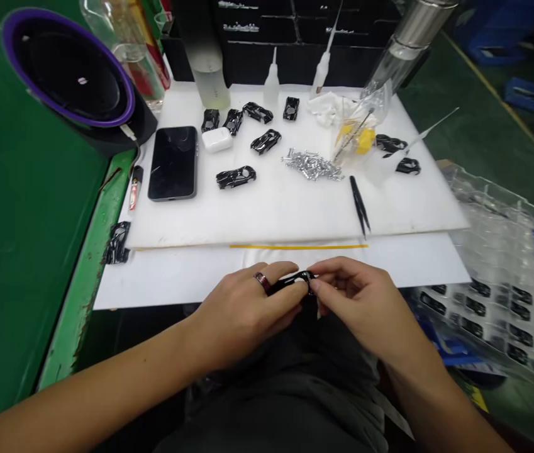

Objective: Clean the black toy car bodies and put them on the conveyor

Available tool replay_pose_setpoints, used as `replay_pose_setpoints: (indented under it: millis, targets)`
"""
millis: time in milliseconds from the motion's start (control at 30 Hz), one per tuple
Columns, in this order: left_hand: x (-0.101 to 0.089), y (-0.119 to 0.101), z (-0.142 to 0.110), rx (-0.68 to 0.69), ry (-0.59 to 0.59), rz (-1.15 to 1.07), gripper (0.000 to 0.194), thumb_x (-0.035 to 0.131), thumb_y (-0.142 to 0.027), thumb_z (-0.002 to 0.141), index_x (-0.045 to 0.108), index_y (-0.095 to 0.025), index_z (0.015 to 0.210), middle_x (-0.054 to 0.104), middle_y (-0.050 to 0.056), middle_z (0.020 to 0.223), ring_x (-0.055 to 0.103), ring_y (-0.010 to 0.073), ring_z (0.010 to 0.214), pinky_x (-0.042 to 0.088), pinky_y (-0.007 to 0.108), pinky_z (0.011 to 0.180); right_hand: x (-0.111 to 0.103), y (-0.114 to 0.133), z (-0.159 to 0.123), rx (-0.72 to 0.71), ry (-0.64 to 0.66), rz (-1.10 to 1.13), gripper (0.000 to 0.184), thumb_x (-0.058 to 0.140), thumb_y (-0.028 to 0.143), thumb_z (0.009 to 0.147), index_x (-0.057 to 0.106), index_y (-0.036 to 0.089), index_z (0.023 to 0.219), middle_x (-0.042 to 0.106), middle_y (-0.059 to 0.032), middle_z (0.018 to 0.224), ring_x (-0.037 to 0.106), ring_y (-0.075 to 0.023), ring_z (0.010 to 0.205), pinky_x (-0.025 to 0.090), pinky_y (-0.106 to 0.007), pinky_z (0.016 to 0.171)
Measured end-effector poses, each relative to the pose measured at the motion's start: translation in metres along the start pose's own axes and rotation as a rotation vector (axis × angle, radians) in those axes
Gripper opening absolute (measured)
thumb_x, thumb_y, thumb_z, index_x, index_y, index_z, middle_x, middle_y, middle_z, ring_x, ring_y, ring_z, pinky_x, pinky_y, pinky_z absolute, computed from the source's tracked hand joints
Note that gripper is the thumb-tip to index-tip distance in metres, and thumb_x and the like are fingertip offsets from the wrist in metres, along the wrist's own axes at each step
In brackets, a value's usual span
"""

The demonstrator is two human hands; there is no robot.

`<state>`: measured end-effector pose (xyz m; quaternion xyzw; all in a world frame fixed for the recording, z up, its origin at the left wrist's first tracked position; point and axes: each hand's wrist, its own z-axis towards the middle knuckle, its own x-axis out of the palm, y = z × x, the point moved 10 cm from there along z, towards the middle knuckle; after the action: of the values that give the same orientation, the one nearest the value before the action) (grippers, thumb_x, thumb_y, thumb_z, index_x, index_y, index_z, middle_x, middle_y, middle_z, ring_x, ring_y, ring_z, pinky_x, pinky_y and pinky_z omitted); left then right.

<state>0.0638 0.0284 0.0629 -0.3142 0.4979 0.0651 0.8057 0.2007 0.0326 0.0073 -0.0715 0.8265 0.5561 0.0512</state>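
Close to my body, at the front edge of the white sheet, I hold a small black toy car body (302, 275). My left hand (252, 301), with a ring on one finger, is closed around it and covers most of it. The thumb and index finger of my right hand (354, 290) pinch at its right end; anything small between those fingertips is hidden. Beyond my hands, several similar black car bodies (236, 177) lie on the white foam board (276, 217). A heap of small silvery parts (312, 165) and black tweezers (360, 206) lie there too.
A phone (173, 163), white earbud case (217, 139) and dropper bottles (272, 85) are on the board. A purple-rimmed round fan or speaker (68, 72) stands left. Low on the right, a clear compartment tray (507, 251) holds several black car bodies. Black drawers (267, 60) line the back.
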Motion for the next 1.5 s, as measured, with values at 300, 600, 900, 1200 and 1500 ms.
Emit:
replay_pose_setpoints:
  millis: [300,600,900,1200,1500]
  targets:
    - [0.007,0.023,0.025,0.066,-0.054,0.050,0.029,0.060,-0.017,0.098,0.059,-0.018,0.126,0.069,0.009,0.123,0.063,0.0220,0.099,0.048,0.037,0.081,-0.016,-0.001,0.021,0.013,-0.085,-0.137,0.021,0.071,0.033,0.085,0.073,0.020,0.102,0.071,-0.0002,0.076,0.065,-0.0130,0.063,0.056,-0.026,0.060]
    - [0.012,0.032,0.023,0.015,-0.056,-0.025,0.033,0.063,-0.014,0.095,0.060,-0.018,0.128,0.067,0.009,0.123,0.061,0.0219,0.101,0.048,0.038,0.083,-0.010,0.025,0.022,-0.196,-0.012,-0.513,0.023,0.075,0.021,0.084,0.072,0.027,0.106,0.068,0.0027,0.086,0.063,-0.0145,0.077,0.051,-0.030,0.072]
    - [0.020,0.034,0.020,0.050,-0.009,0.030,0.035,0.061,-0.013,0.096,0.059,-0.016,0.131,0.067,0.011,0.123,0.058,0.0233,0.099,0.051,0.040,0.083,0.002,0.027,0.024,-0.331,0.041,-0.680,0.015,0.069,0.018,0.092,0.071,0.023,0.106,0.061,-0.0019,0.092,0.059,-0.0177,0.087,0.050,-0.034,0.079]
    - [0.025,0.036,0.017,0.034,0.036,-0.024,0.040,0.063,-0.007,0.094,0.057,-0.011,0.134,0.061,0.013,0.126,0.054,0.0249,0.104,0.053,0.042,0.088,0.004,0.022,0.021,-0.399,0.017,-0.659,0.022,0.066,0.017,0.095,0.069,0.021,0.116,0.062,-0.0028,0.093,0.058,-0.0181,0.089,0.050,-0.036,0.082]
    - [0.030,0.041,0.012,-0.029,0.041,-0.107,0.047,0.060,-0.001,0.093,0.054,-0.011,0.138,0.053,0.014,0.131,0.050,0.0235,0.108,0.053,0.039,0.090,0.002,0.018,0.018,-0.407,0.013,-0.627,0.024,0.066,0.018,0.095,0.067,0.020,0.119,0.062,-0.0026,0.095,0.058,-0.0162,0.089,0.051,-0.033,0.080]
